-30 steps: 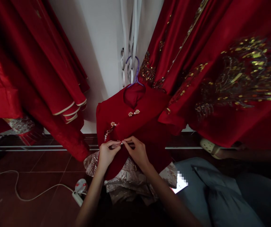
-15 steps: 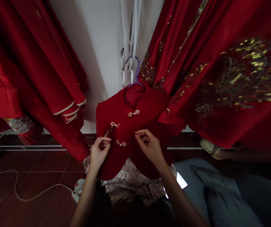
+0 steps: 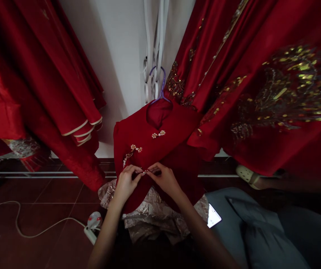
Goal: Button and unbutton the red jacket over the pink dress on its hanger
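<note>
A red garment [image 3: 177,149] with a round neckline hangs in front of me on a purple hanger [image 3: 162,84]. One gold-and-pearl frog button [image 3: 158,134] sits below the neckline, and another [image 3: 136,148] lies lower on the left, with a beaded chain [image 3: 126,158] running down from it. Over the lower front, my left hand [image 3: 127,183] and my right hand [image 3: 164,180] meet, their fingertips pinching the ends of the lowest pearl frog button [image 3: 145,172]. My fingers cover most of it, so whether its halves are joined cannot be seen.
Red gowns hang on the left [image 3: 73,93] and right [image 3: 219,74], the right one sequinned. Shiny pale fabric [image 3: 155,220] lies below the garment. A lit phone [image 3: 213,216] rests by a denim-covered leg [image 3: 250,224]. A power strip [image 3: 90,234] with a cable is on the tiled floor.
My right hand has come left and slightly down to the lowest frog button. My left hand has shifted right to meet it, and both now pinch there.
</note>
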A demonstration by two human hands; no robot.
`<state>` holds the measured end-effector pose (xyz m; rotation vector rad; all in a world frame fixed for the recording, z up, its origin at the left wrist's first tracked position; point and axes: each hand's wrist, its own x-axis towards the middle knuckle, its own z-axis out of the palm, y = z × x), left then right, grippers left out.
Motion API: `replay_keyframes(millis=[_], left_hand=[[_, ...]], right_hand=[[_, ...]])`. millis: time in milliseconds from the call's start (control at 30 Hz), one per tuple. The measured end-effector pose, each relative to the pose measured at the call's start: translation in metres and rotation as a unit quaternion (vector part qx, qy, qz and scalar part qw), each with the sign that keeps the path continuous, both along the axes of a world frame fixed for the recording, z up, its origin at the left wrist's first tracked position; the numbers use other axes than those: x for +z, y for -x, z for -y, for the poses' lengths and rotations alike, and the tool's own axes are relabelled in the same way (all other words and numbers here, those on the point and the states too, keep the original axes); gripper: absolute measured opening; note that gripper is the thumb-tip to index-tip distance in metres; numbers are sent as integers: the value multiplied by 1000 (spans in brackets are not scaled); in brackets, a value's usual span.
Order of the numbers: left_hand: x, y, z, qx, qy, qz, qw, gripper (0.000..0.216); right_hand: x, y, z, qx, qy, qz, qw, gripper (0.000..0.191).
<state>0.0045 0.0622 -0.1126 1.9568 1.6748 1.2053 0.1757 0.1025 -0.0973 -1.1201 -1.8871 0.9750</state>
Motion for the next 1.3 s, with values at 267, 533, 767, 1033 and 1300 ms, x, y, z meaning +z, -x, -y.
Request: replay_keyframes(millis=[267, 533, 767, 1033, 1300], left_hand=[[-3, -7, 5, 9, -6, 77, 997, 13], [6, -10, -14, 3, 72, 351, 934, 34], [18, -21, -55, 38, 102, 611, 784, 40], [19, -22, -60, 41, 119, 685, 718, 26], [22, -26, -64, 59, 114, 702, 700, 16]], right_hand=[[-6, 0, -3, -7, 41, -43, 998, 17], [3, -11, -7, 51, 120, -85, 988, 25], [23, -26, -4, 150, 224, -113, 956, 33], [22, -24, -3, 157, 221, -108, 956, 34], [22, -23, -2, 158, 214, -94, 959, 32]])
